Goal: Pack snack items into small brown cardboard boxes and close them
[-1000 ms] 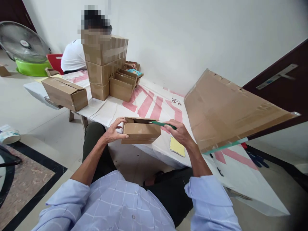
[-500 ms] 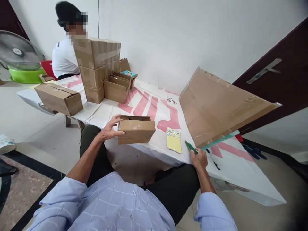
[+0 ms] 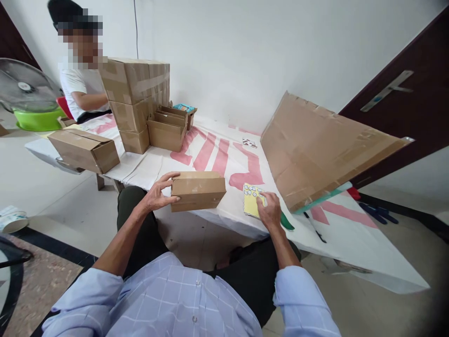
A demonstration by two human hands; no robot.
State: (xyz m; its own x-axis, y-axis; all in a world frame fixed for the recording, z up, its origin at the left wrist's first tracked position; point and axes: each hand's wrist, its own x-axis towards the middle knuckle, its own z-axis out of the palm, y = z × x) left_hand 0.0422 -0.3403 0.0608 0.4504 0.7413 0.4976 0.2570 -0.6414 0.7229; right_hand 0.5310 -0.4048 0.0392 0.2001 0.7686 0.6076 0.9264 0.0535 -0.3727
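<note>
Your left hand (image 3: 156, 196) clasps the closed small box (image 3: 198, 189), left of the yellow sticker sheet (image 3: 250, 202); your right hand (image 3: 270, 213), loosely open and empty, presses on that sheet. Likely labelling: peeling one needs a nail under its edge

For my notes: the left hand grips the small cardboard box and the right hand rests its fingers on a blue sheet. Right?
Not quite. The head view shows the sheet is yellow, not blue. The left hand does grip the small cardboard box, and the right hand rests its fingers on that sheet.
</note>
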